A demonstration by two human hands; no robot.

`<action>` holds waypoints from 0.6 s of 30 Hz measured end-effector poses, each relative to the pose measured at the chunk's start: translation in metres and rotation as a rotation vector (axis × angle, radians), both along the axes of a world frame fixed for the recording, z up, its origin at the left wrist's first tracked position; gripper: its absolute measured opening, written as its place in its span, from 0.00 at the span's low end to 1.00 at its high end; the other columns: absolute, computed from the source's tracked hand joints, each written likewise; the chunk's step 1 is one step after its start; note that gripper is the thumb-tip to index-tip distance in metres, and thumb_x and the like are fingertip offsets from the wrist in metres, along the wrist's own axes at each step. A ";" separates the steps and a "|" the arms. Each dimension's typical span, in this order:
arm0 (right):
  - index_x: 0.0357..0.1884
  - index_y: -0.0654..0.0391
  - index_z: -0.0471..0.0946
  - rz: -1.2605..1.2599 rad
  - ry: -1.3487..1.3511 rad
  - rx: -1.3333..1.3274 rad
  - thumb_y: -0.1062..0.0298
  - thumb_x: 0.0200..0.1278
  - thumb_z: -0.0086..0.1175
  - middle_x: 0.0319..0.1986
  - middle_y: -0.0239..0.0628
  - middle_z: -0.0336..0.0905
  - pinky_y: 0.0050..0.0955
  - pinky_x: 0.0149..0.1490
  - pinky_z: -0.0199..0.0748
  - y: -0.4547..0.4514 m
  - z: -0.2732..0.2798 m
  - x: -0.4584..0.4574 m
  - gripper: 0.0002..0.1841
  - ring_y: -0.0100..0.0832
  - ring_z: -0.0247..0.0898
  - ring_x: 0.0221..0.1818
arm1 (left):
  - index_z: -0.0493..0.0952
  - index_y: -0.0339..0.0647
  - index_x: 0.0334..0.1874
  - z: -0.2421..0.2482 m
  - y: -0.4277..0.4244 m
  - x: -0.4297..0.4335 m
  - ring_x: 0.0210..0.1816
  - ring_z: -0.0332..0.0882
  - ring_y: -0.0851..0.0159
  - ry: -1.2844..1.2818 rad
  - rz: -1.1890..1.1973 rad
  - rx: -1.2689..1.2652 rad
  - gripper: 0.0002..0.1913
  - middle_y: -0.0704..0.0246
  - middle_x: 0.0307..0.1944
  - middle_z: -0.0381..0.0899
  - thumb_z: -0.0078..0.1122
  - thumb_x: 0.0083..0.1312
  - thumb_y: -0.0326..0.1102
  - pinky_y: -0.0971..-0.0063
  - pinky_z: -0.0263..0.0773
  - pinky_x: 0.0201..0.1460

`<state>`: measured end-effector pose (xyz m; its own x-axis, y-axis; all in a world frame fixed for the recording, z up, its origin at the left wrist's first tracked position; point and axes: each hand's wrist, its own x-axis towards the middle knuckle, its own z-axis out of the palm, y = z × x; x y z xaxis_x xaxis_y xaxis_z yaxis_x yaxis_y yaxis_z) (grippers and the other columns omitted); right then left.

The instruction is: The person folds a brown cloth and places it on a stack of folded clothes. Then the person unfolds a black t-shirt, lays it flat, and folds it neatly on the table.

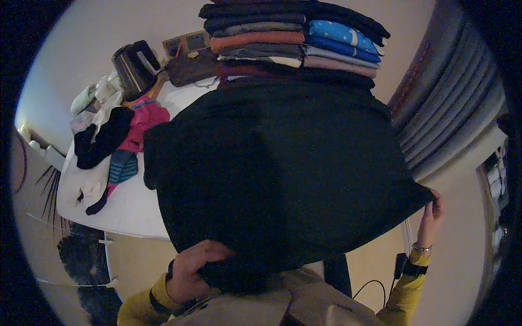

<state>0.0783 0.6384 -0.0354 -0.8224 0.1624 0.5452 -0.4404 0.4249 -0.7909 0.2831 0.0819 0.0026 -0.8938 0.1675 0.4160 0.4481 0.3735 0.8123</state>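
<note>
A large black garment (277,171), perhaps a T-shirt, is spread before me over the white table. At its near left edge my left hand (200,269) grips the cloth, thumb beneath and fingers on top. My right hand (433,210) pinches its right corner, out past the table. Between the two hands the near edge hangs in a curve close to my body. A short sleeve (151,159) sticks out on the left. Which side of the garment faces up, I cannot tell.
Two stacks of folded clothes (261,38) stand behind the garment. To the left, socks (124,167) and pink cloth (147,120) lie on the white table (134,216). A dark electric kettle (136,69) is behind them. A grey curtain (452,89) hangs at right.
</note>
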 end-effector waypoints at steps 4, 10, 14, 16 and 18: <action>0.52 0.62 0.78 -0.004 -0.028 -0.075 0.72 0.73 0.52 0.51 0.37 0.81 0.26 0.63 0.67 0.013 -0.002 -0.010 0.10 0.30 0.73 0.55 | 0.80 0.35 0.41 0.003 0.004 0.009 0.41 0.83 0.60 -0.226 0.221 0.340 0.17 0.60 0.40 0.85 0.75 0.54 0.36 0.69 0.77 0.45; 0.52 0.61 0.79 0.013 -0.183 -0.190 0.73 0.67 0.58 0.45 0.34 0.82 0.25 0.53 0.73 0.020 0.018 -0.067 0.13 0.27 0.76 0.46 | 0.82 0.37 0.37 0.015 -0.025 -0.018 0.36 0.82 0.66 -0.159 0.464 0.041 0.10 0.64 0.35 0.85 0.72 0.54 0.30 0.74 0.75 0.43; 0.50 0.61 0.78 0.142 -0.224 -0.199 0.68 0.67 0.60 0.42 0.29 0.80 0.22 0.53 0.71 -0.002 0.047 -0.126 0.12 0.24 0.74 0.45 | 0.82 0.38 0.40 0.035 -0.058 -0.073 0.40 0.81 0.66 -0.004 0.530 -0.094 0.07 0.65 0.37 0.84 0.63 0.59 0.25 0.77 0.73 0.47; 0.49 0.60 0.78 0.129 -0.303 -0.164 0.66 0.65 0.62 0.41 0.28 0.79 0.21 0.51 0.71 -0.019 0.057 -0.162 0.13 0.23 0.74 0.43 | 0.81 0.37 0.44 0.039 -0.074 -0.113 0.42 0.79 0.69 0.162 0.590 -0.230 0.08 0.69 0.38 0.84 0.58 0.63 0.24 0.79 0.71 0.49; 0.46 0.59 0.79 0.018 -0.382 -0.108 0.64 0.64 0.64 0.38 0.27 0.79 0.20 0.50 0.71 -0.041 0.047 -0.191 0.13 0.22 0.74 0.41 | 0.81 0.36 0.46 0.035 -0.084 -0.143 0.42 0.77 0.72 -0.065 0.485 -0.045 0.09 0.72 0.40 0.83 0.57 0.65 0.25 0.79 0.70 0.50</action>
<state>-0.1126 0.5973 0.0113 -0.9659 0.1858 0.1803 -0.1128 0.3249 -0.9390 0.1406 -0.0017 0.0378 -0.8970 -0.2578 0.3590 0.1632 0.5618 0.8110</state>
